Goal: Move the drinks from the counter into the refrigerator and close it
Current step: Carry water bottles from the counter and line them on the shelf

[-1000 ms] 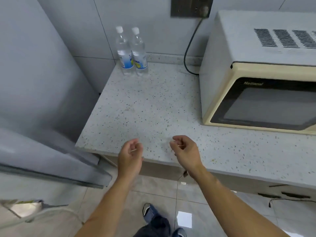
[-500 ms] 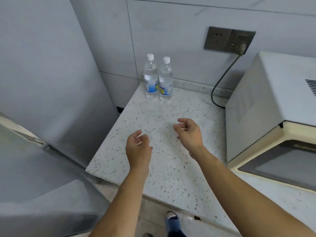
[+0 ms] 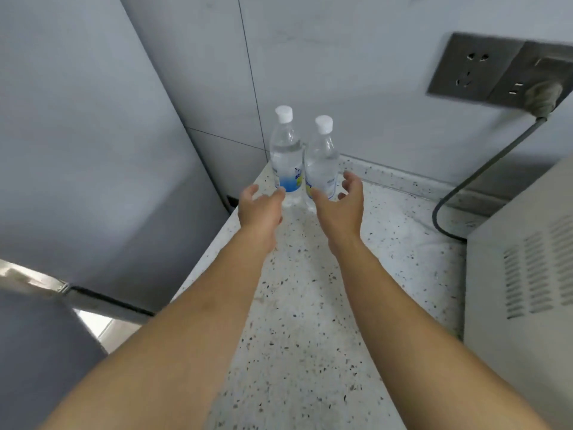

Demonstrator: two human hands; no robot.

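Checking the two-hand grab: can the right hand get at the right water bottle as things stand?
Probably yes. The right hand is open just in front of the right water bottle, with nothing between them. The left water bottle stands close beside it, so the thumb-side gap looks tight.

Two clear white-capped bottles [image 3: 304, 162] stand upright, side by side.

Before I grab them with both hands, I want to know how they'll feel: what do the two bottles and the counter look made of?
The left bottle and right bottle look like thin clear plastic: see-through walls, white screw caps, glossy printed labels. Probably light and slightly squeezable. The counter looks like polished stone or terrazzo-type composite: pale surface with dark speckles and a dull sheen, so hard and smooth.
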